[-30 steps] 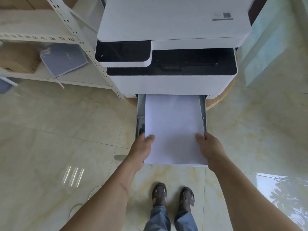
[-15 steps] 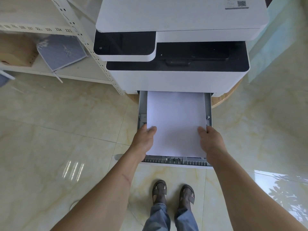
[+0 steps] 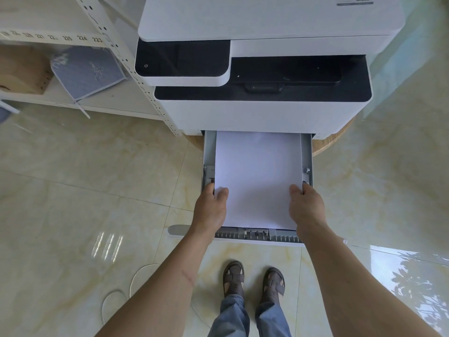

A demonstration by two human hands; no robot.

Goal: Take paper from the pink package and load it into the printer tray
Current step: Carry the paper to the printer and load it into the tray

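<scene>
A white stack of paper (image 3: 257, 176) lies inside the grey pulled-out printer tray (image 3: 306, 152) below the white and black printer (image 3: 262, 110). My left hand (image 3: 211, 210) grips the paper's near left edge, thumb on top. My right hand (image 3: 306, 207) grips its near right edge the same way. The far end of the paper reaches under the printer body. The tray's ribbed front part (image 3: 257, 235) shows bare in front of the paper. The pink package is not in view.
A white perforated shelf rack (image 3: 126, 62) stands left of the printer, holding a grey-blue cushion (image 3: 87, 71) and a cardboard box (image 3: 21, 69). The printer rests on a round wooden stand (image 3: 337, 135). A white cable (image 3: 136, 280) loops on the glossy tiled floor. My sandalled feet (image 3: 252, 279) stand below the tray.
Both hands have pushed the paper stack forward into the tray; it stuck out over the tray's front a second ago and now lies inside with the ribbed front exposed.
</scene>
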